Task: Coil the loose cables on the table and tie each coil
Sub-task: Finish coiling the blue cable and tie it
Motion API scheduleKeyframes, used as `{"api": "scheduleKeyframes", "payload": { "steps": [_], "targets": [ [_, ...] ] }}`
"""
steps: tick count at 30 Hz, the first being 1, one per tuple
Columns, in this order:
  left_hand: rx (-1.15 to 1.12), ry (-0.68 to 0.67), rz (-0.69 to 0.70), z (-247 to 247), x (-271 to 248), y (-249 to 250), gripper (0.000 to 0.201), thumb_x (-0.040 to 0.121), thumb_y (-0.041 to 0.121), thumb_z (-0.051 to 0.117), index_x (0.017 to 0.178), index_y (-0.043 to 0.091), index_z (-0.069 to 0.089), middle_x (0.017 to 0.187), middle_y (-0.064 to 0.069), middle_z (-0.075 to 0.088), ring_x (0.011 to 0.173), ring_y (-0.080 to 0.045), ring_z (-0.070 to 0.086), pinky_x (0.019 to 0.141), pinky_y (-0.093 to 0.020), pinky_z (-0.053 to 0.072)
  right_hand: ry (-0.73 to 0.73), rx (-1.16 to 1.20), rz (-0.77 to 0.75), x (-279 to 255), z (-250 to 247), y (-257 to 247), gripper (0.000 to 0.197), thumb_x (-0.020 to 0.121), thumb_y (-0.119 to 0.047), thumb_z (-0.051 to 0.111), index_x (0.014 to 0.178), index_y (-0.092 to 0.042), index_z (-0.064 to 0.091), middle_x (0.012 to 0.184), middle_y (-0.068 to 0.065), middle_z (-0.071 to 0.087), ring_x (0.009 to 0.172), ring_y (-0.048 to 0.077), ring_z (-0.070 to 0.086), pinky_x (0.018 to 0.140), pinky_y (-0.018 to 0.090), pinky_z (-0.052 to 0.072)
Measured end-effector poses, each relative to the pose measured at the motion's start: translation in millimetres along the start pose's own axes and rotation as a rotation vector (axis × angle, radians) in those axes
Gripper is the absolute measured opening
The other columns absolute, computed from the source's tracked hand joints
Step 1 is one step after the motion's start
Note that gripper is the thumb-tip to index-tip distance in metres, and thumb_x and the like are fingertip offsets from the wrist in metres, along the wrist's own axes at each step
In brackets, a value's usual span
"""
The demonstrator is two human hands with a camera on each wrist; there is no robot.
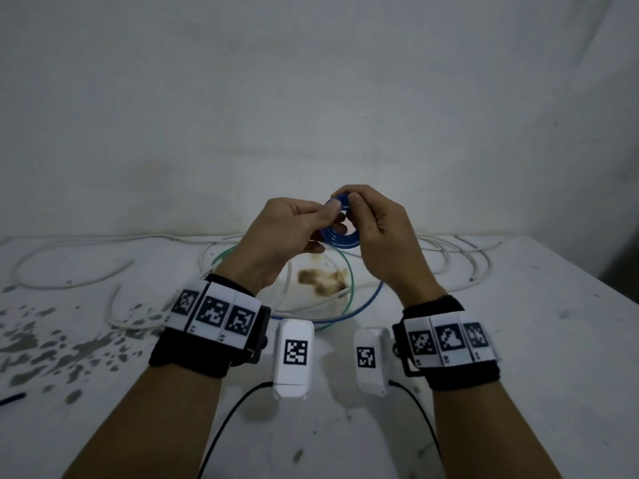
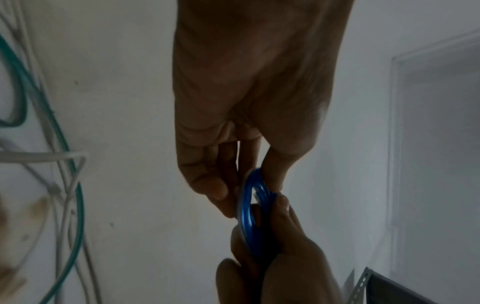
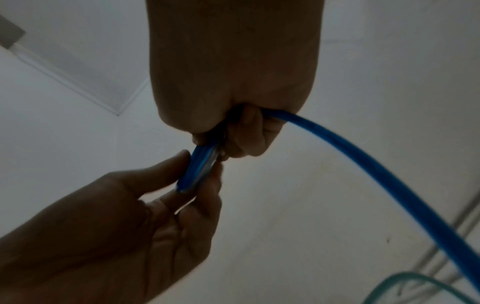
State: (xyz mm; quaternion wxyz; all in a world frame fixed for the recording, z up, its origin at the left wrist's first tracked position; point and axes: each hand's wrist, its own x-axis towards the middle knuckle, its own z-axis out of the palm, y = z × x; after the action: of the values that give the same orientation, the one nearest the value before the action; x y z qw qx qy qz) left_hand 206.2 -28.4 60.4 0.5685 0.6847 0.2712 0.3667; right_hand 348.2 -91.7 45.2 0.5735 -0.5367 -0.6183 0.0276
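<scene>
Above the table (image 1: 518, 340), small glossy blue cable coil (image 1: 340, 233) (several turns), pinched by left hand (image 1: 287, 233); right hand (image 1: 377, 229) gripping it

wall (image 1: 311, 81): plain white, scuffed, dim even light | table (image 1: 518, 340): white top, brown stain (image 1: 323, 278) mid, grey paint flecks (image 1: 52, 344) on left | metal bracket (image 2: 362, 286): perforated, low right

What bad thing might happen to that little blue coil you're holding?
The blue coil is only pinched by the left hand and right hand, with no tie visible, so it may spring open if either slips. Its loose tail runs down among the green cable and white cables and may snag.
</scene>
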Motion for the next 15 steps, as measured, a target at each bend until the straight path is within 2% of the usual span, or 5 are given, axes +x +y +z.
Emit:
{"api": "scheduleKeyframes", "payload": {
  "steps": [3, 5, 8, 11, 15],
  "targets": [
    [0.005, 0.033, 0.013, 4.4, 0.0, 2.1, 0.018, 0.093, 0.025, 0.066, 0.086, 0.011, 0.077, 0.077, -0.002, 0.075, 0.069, -0.008, 0.064, 0.064, -0.021, 0.05, -0.035, 0.013, 0.025, 2.5, -9.0, -2.7, 0.024, 0.105, -0.008, 0.043, 0.105, -0.009, 0.067, 0.087, -0.014, 0.065, 0.075, -0.008, 0.058, 0.072, 0.008, 0.041],
    [-0.159, 0.076, -0.006, 8.5, -0.4, 4.0, 0.016, 0.092, 0.021, 0.066, 0.085, 0.01, 0.076, 0.074, -0.004, 0.074, 0.07, -0.012, 0.064, 0.064, -0.021, 0.05, 0.08, 0.134, 0.022, 1.8, -2.8, -8.5, 0.024, 0.105, -0.009, 0.044, 0.108, -0.005, 0.067, 0.087, -0.011, 0.066, 0.072, -0.005, 0.058, 0.069, 0.01, 0.042],
    [-0.362, 0.095, -0.034, 12.2, -0.4, 6.2, 0.018, 0.093, 0.02, 0.065, 0.084, 0.007, 0.073, 0.074, -0.005, 0.072, 0.073, -0.016, 0.065, 0.079, -0.032, 0.053, 0.292, 0.275, 0.005, -1.7, 19.4, -19.7, 0.024, 0.105, -0.012, 0.045, 0.11, -0.004, 0.067, 0.094, -0.004, 0.068, 0.079, 0.001, 0.061, 0.07, 0.016, 0.048],
    [-0.392, 0.079, -0.029, 6.4, -0.5, 5.8, 0.021, 0.093, 0.021, 0.063, 0.08, 0.008, 0.074, 0.075, -0.005, 0.072, 0.075, -0.017, 0.066, 0.092, -0.04, 0.053, 0.318, 0.288, -0.009, -4.1, 30.6, -24.2, 0.023, 0.105, -0.011, 0.043, 0.11, -0.006, 0.065, 0.098, 0.002, 0.068, 0.085, 0.008, 0.064, 0.073, 0.019, 0.05],
    [-0.207, -0.026, -0.033, -3.4, -3.4, 6.7, 0.02, 0.094, 0.024, 0.061, 0.087, 0.011, 0.075, 0.081, -0.004, 0.075, 0.074, -0.012, 0.067, 0.068, -0.023, 0.053, 0.155, 0.232, -0.011, 0.5, 10.6, -17.9, 0.023, 0.104, -0.005, 0.044, 0.102, -0.005, 0.067, 0.091, -0.003, 0.068, 0.078, -0.002, 0.063, 0.068, 0.013, 0.049]
  ]
}}
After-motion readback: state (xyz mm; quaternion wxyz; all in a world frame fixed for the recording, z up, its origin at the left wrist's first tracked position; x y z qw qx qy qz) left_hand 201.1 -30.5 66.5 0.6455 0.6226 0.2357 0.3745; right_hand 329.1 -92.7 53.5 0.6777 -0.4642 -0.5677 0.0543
